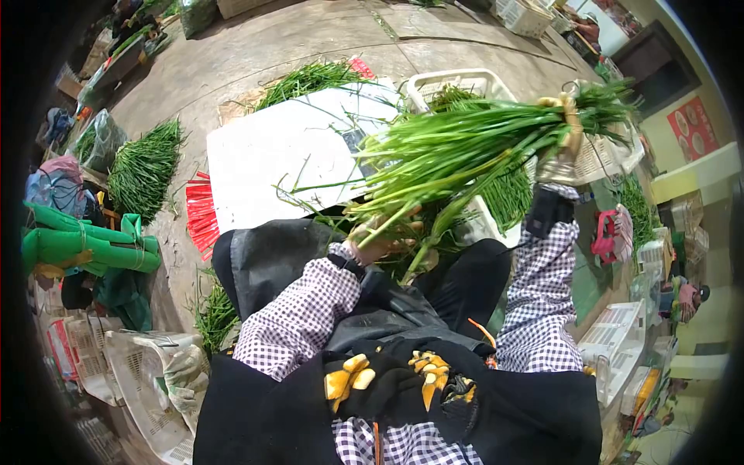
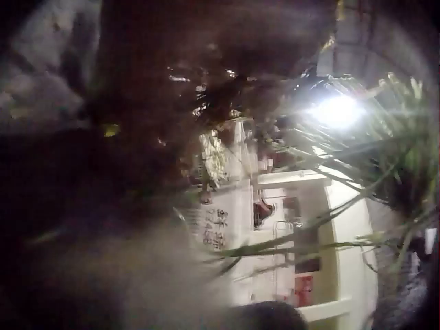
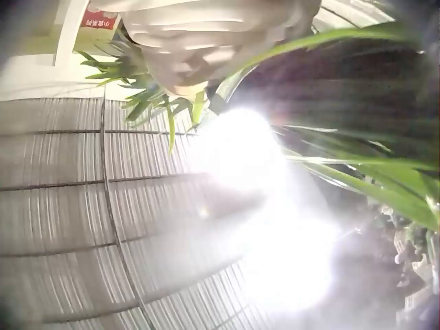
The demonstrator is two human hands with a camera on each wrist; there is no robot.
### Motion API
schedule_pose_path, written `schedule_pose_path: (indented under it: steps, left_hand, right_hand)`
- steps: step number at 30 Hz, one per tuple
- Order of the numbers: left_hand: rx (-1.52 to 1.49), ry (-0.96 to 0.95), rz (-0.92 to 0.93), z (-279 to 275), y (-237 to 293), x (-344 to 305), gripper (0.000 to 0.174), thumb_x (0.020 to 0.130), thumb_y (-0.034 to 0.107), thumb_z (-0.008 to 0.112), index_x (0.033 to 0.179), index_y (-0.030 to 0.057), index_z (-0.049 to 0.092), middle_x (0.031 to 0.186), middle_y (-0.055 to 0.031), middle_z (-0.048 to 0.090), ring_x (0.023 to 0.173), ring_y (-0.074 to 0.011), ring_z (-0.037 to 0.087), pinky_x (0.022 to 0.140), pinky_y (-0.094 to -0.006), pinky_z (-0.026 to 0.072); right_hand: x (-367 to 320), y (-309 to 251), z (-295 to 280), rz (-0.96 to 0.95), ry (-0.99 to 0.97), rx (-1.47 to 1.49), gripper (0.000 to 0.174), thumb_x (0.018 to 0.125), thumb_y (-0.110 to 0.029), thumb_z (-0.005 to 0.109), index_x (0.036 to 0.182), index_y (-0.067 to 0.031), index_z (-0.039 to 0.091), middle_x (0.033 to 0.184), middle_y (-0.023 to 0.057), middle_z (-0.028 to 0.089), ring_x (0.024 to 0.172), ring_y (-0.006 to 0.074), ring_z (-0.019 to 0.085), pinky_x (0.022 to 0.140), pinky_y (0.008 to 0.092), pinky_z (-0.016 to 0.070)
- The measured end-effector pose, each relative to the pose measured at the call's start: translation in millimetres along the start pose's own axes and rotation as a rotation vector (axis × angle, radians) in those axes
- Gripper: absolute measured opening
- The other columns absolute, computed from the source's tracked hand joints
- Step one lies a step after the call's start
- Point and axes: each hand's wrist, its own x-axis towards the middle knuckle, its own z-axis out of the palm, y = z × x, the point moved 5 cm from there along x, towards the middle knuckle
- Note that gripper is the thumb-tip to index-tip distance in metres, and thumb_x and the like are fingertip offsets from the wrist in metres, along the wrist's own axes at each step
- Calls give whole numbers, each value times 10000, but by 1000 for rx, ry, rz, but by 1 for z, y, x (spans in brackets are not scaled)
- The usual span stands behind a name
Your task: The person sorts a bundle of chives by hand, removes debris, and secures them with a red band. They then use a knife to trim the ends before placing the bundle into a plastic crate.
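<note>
My right hand [image 1: 570, 130], in a pale glove, grips a thick bunch of long green chive-like stalks [image 1: 465, 143] near one end. The bunch is raised and points left, its loose ends fanned over my lap. In the right wrist view the gloved hand [image 3: 220, 41] is at the top, with green blades [image 3: 399, 182] beside it. My left hand [image 1: 376, 242] is under the fanned ends, among stray stalks above my knees. Stalks partly hide its fingers, and I cannot tell whether they pinch any. The left wrist view is dark and blurred, with thin stalks [image 2: 309, 237] crossing it.
A white board [image 1: 287, 155] with scattered stalks lies in front of me. Behind it is a green heap [image 1: 314, 81]. White crates [image 1: 457, 76] hold more greens at front right. Red strips [image 1: 203, 217] lie left of the board, near another pile of greens [image 1: 146, 170].
</note>
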Motion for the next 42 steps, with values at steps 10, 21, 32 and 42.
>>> schedule_pose_path:
  steps: [10, 21, 32, 42]
  left_hand:
    - [228, 264, -69, -27, 29, -20, 413, 1023, 370, 442, 686, 134, 482, 501, 39, 367, 424, -97, 278, 427, -266, 214]
    - [451, 538, 43, -40, 28, -15, 363, 895, 403, 669, 1022, 67, 615, 723, 48, 525, 581, -60, 401, 545, -236, 350]
    - [1123, 192, 225, -48, 19, 31, 404, 1014, 242, 476, 1277, -64, 493, 1189, -152, 611, 1055, -216, 614, 915, -347, 509]
    - [1474, 383, 123, -88, 11, 52, 343, 1002, 237, 426, 1102, -39, 606, 941, -142, 663, 794, -230, 636, 702, -310, 511]
  right_hand:
    - [12, -8, -38, -28, 34, 328, 190, 932, -213, 631, 905, -26, 630, 760, 88, 621, 756, 224, 612, 775, 368, 539]
    - [0, -18, -9, 10, -108, 391, 206, 957, -220, 601, 854, -42, 591, 771, 37, 575, 775, 170, 563, 783, 310, 493]
    - [-25, 1, 52, -37, -68, 211, 172, 936, -167, 635, 840, -26, 615, 728, 27, 559, 707, 175, 580, 721, 318, 533]
    - [-60, -5, 90, -168, -112, 2, 171, 928, -164, 646, 900, 3, 620, 764, 30, 581, 690, 163, 588, 716, 316, 527]
